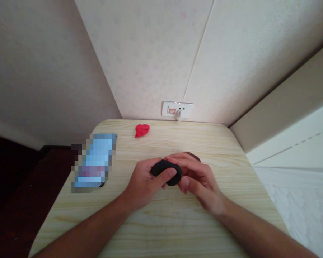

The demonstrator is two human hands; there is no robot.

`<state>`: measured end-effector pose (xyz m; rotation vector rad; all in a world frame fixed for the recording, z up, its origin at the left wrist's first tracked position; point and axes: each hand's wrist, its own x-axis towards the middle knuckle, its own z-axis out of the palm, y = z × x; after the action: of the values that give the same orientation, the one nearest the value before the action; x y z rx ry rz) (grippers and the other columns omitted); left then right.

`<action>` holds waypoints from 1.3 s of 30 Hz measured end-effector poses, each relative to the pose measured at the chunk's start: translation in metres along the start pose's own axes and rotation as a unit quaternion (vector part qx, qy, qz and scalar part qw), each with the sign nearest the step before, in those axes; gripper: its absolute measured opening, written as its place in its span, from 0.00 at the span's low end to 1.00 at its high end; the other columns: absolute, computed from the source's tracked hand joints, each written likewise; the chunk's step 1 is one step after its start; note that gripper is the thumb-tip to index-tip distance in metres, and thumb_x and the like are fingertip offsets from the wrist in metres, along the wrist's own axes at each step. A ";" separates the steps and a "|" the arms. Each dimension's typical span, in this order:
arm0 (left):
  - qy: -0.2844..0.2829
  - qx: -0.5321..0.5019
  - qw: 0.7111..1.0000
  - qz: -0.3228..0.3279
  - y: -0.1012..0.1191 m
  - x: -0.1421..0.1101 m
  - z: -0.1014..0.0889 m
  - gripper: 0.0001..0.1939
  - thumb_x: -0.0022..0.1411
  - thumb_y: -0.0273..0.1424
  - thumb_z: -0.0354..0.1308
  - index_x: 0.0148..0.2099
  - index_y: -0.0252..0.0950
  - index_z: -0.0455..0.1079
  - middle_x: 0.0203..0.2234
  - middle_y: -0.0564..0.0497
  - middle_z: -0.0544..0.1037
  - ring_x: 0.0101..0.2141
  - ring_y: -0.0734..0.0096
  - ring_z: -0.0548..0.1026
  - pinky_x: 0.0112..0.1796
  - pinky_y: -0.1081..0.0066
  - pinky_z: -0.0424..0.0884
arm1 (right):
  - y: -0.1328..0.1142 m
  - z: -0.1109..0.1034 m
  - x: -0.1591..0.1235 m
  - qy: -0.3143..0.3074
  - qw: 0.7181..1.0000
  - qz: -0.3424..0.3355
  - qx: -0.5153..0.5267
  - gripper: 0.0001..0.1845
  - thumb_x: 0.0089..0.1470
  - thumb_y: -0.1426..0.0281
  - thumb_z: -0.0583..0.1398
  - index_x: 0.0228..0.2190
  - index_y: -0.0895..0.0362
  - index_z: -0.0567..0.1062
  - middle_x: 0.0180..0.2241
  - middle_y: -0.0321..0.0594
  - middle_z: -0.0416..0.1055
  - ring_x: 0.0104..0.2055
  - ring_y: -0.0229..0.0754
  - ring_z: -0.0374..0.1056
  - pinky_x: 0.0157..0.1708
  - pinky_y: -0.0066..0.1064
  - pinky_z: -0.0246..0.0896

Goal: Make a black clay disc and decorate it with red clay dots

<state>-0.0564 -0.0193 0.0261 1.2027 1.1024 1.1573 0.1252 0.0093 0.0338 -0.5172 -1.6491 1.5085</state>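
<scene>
A soft-looking black lump [162, 167], perhaps modelling clay, is held between both hands just above the table. My left hand [145, 184] wraps it from the left, with the thumb pressed on its top. On the other side my right hand [204, 179] curls its fingers against the lump's right edge, and its thumb is bent close by. Behind the right fingers a dark brown rounded thing [193, 156] is partly hidden. A crumpled red piece [142, 130] lies apart near the table's back edge.
A phone-like device [98, 157] with a blurred-out screen lies at the left edge of the pale wooden table [172, 225]. The wall behind carries a socket plate [177, 109] with a plug in it. White bedding or cloth [304, 204] is at the right.
</scene>
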 end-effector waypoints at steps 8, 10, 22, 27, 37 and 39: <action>0.016 0.006 1.000 0.008 -0.002 0.001 0.000 0.15 0.62 0.39 0.66 0.31 0.33 0.75 0.18 0.56 0.72 0.21 0.77 0.68 0.23 0.77 0.63 | 0.000 -0.001 -0.006 0.002 0.995 -0.019 -0.100 0.27 0.62 0.68 0.61 0.61 0.50 0.71 0.57 0.49 0.67 0.42 0.45 0.72 0.32 0.34 0.74; -0.004 0.006 1.000 0.001 -0.002 0.001 0.000 0.14 0.62 0.40 0.65 0.32 0.33 0.76 0.18 0.56 0.72 0.21 0.77 0.67 0.23 0.77 0.62 | -0.002 -0.001 -0.006 -0.006 0.986 -0.046 -0.160 0.30 0.60 0.70 0.62 0.63 0.51 0.69 0.56 0.50 0.68 0.48 0.49 0.72 0.34 0.35 0.76; -0.090 -0.125 0.988 -0.021 -0.007 0.000 0.001 0.12 0.65 0.39 0.64 0.43 0.35 0.74 0.27 0.54 0.76 0.22 0.77 0.71 0.21 0.79 0.67 | -0.002 -0.005 0.000 -0.003 0.960 -0.125 -0.251 0.24 0.61 0.75 0.61 0.58 0.56 0.74 0.54 0.50 0.72 0.54 0.48 0.71 0.53 0.41 0.70; -0.072 -0.177 0.981 -0.027 -0.007 0.003 0.001 0.11 0.67 0.38 0.61 0.43 0.36 0.72 0.28 0.52 0.77 0.26 0.70 0.76 0.22 0.75 0.72 | 0.001 -0.006 -0.001 0.042 0.964 -0.100 -0.242 0.23 0.63 0.75 0.60 0.58 0.51 0.75 0.50 0.46 0.73 0.50 0.46 0.72 0.49 0.40 0.72; -0.018 -0.103 0.994 0.007 0.001 0.003 -0.001 0.09 0.65 0.35 0.65 0.38 0.34 0.76 0.28 0.53 0.78 0.29 0.73 0.74 0.32 0.74 0.70 | 0.002 -0.004 -0.001 0.030 0.956 -0.113 -0.270 0.27 0.61 0.77 0.60 0.60 0.51 0.72 0.52 0.48 0.71 0.53 0.49 0.70 0.53 0.44 0.69; -0.022 -0.093 0.995 0.013 0.002 0.004 -0.001 0.08 0.65 0.34 0.65 0.39 0.34 0.77 0.28 0.53 0.78 0.30 0.74 0.74 0.33 0.75 0.70 | 0.002 -0.004 -0.001 0.019 0.958 -0.108 -0.265 0.28 0.61 0.77 0.60 0.60 0.50 0.72 0.53 0.48 0.71 0.54 0.49 0.69 0.54 0.44 0.69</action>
<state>-0.0570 -0.0157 0.0275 1.0939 0.9262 1.2194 0.1285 0.0118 0.0318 -0.6185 -2.0104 0.8837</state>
